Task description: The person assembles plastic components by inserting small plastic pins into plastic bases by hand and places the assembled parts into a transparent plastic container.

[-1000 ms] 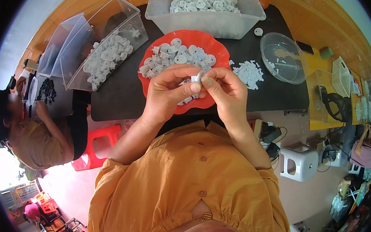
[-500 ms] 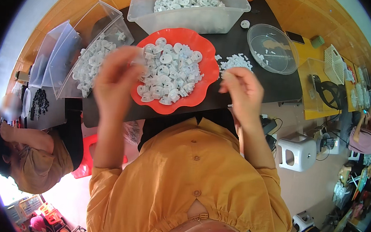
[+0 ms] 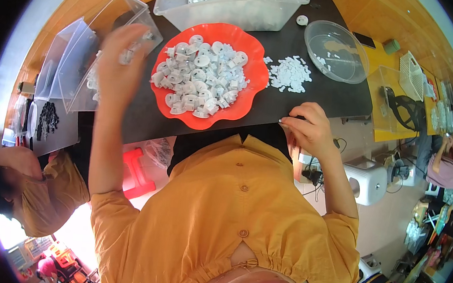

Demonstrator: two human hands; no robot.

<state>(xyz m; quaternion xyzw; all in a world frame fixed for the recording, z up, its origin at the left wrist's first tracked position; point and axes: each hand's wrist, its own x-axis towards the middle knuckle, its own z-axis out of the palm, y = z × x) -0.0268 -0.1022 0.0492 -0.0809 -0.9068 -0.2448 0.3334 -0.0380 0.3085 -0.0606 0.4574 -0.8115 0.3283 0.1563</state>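
black table [image 3: 314,103] | red stool [image 3: 138,173] | pale sunlit floor [image 3: 407,209]

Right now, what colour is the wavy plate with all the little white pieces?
Bright red-orange plate, seen in the head view.

Left hand [image 3: 120,61] motion-blurred, grip unreadable; top bin [image 3: 231,9] cut by frame edge.

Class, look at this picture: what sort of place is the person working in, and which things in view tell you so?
Probably a small workshop for hand assembly or sorting. An orange tray heaped with small white plastic parts, clear bins of the same parts, and a co-worker alongside suggest it.
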